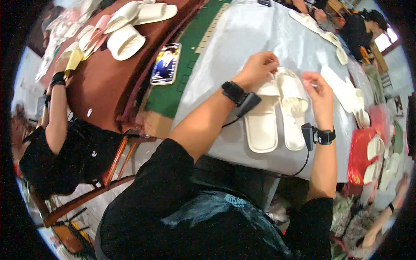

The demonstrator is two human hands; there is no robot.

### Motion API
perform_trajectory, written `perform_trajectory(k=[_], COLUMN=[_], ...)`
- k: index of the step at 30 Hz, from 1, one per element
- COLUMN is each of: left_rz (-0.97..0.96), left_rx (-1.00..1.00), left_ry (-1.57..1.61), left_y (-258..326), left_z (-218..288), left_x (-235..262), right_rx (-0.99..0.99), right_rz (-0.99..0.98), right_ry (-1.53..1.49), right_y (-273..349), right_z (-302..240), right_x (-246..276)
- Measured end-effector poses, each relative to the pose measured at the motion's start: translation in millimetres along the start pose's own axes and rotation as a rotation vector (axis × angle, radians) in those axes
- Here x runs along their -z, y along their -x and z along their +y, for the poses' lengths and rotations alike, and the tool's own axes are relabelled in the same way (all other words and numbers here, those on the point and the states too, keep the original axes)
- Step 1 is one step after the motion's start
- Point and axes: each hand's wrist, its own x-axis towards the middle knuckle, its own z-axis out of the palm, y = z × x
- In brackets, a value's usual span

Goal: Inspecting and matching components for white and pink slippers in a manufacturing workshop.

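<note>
Two cream-white slide slippers lie side by side on the pale grey covered table before me. The left slipper (261,132) shows its sole and broad strap; the right slipper (294,125) looks narrower. My left hand (261,68) hovers at the far end of the pair, its fingertips pinched together. Whether anything is between them is too small to see. My right hand (320,90) is beside the right slipper's strap, fingers bent and apart, with nothing visible in it. Both wrists wear black straps with small black boxes.
More white slippers (344,93) lie along the table's right side, others on red plastic (362,151). A phone (166,64) with a lit screen sits left of my table. Past it, a brown-covered table (104,82) bears slippers; a co-worker's arm (58,112) reaches there.
</note>
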Motion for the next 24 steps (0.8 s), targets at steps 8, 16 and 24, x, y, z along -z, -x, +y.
perform_trajectory(k=[8, 16, 24], left_rz=[0.018, 0.091, 0.118], left_rx=[0.074, 0.003, 0.089], left_ry=[0.110, 0.092, 0.180], left_y=[5, -7, -3], left_z=[5, 4, -13], left_x=[-1, 9, 14], right_rx=[0.473, 0.168, -0.004], right_rz=[-0.405, -0.335, 0.002], right_ry=[0.538, 0.690, 0.704], right_y=[70, 52, 77], right_z=[-13, 12, 1], right_x=[-20, -43, 95])
